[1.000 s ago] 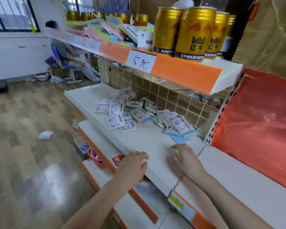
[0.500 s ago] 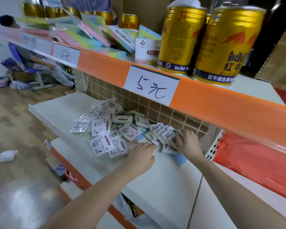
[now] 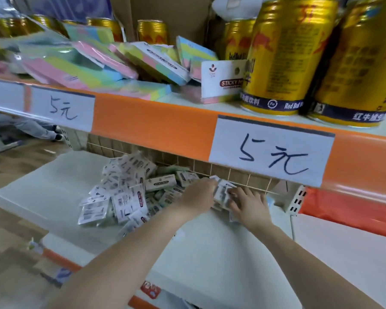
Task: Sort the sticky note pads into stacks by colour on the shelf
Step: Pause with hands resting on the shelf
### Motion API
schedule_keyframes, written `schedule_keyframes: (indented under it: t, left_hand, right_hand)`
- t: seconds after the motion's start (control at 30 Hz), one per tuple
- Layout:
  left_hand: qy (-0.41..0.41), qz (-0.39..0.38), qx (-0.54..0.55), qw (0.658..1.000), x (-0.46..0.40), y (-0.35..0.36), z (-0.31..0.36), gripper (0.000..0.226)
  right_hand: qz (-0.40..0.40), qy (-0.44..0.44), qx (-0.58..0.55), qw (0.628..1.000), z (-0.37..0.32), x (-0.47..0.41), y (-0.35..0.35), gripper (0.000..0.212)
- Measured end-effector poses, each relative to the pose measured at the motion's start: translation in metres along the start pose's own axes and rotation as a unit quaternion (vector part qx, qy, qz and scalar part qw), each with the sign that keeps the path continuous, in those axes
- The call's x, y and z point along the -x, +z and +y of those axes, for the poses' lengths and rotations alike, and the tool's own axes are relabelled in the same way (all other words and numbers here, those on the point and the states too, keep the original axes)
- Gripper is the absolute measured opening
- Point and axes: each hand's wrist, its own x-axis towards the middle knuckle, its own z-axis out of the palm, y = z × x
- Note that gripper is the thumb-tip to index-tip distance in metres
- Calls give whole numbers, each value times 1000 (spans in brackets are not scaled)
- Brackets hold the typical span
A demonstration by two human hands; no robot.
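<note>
Reaching under the upper shelf [image 3: 156, 121], left hand [image 3: 196, 196] and right hand [image 3: 249, 205] press fingers onto one bunch of packs [image 3: 222, 192] between them on the lower shelf [image 3: 221, 246]; curl unclear. Loose pile [image 3: 123, 192] lies left, uncountable. Two price tags, three near cans.

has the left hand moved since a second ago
Yes. The left hand went from the shelf's front edge back toward the wire grid, into the pads.
</note>
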Motion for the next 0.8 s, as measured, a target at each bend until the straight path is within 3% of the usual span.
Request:
schedule_keyframes:
  t: [0.07,0.13,0.2,0.33,0.4,0.57,0.67,0.8]
  left_hand:
    - [30,2,15,999,-17,6,-3,26]
    - [36,-47,8,998,-30,20,-6,41]
    - [25,-105,-23,994,-32,36,-8,53]
    - [38,-95,-94,990,-23,51,-9,61]
    - [48,-102,-102,988,-13,51,-7,61]
    - [72,-119,-152,979,23,44,-3,53]
    - [73,-111,-189,973,31,35,-1,45]
    - [80,-22,-158,984,7,22,-7,37]
  right_hand:
    - [9,-2,-9,1000,-5,12,-1,29]
    - [9,-5,-16,1000,-5,29,6,28]
    - [7,-10,-25,1000,-2,51,17,41]
    - [13,-6,-27,1000,6,80,28,58]
    - [29,10,-59,998,7,81,25,51]
    - [162,100,-145,971,6,60,16,26]
    - [121,115,-138,976,4,36,12,34]
    - [21,110,-63,992,4,20,23,56]
